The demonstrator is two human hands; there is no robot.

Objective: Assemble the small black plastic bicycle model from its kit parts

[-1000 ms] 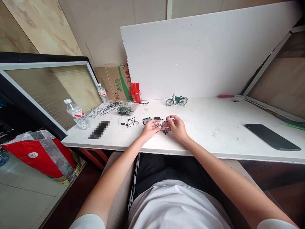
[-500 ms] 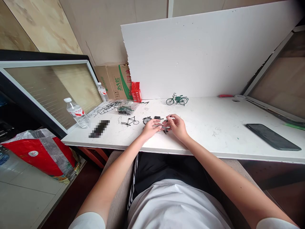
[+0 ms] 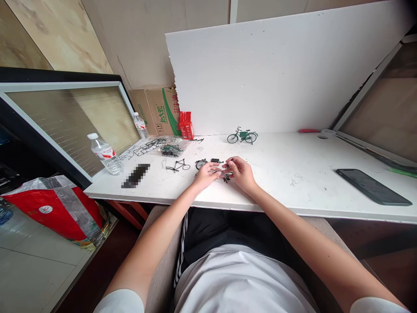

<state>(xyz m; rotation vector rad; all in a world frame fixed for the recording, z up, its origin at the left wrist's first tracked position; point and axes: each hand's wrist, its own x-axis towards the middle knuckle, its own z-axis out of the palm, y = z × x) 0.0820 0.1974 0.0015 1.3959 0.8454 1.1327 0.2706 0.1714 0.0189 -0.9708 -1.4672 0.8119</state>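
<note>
Between my two hands, just above the white table, is a small dark model bicycle part [image 3: 225, 175], thin and partly hidden by my fingers. My left hand [image 3: 207, 174] is closed on its left side. From the right, my right hand [image 3: 241, 172] pinches at its upper end; the exact piece under those fingertips cannot be made out. Behind my left hand lie a small black wheel [image 3: 201, 164] and a small black block-like piece [image 3: 215, 161]. Farther left is a black model bicycle frame [image 3: 178, 166] lying flat.
A finished-looking green model bicycle [image 3: 242, 135] stands at the back. On the left are a clear bag of parts [image 3: 171, 150], black part sprues [image 3: 150, 147], a water bottle [image 3: 106, 154] and a red box [image 3: 186, 126]. A phone [image 3: 373, 187] lies at right, and a red-handled object [image 3: 309, 130] behind.
My right hand's fingers have shifted very slightly at the part. My left hand and the things on the table look the same.
</note>
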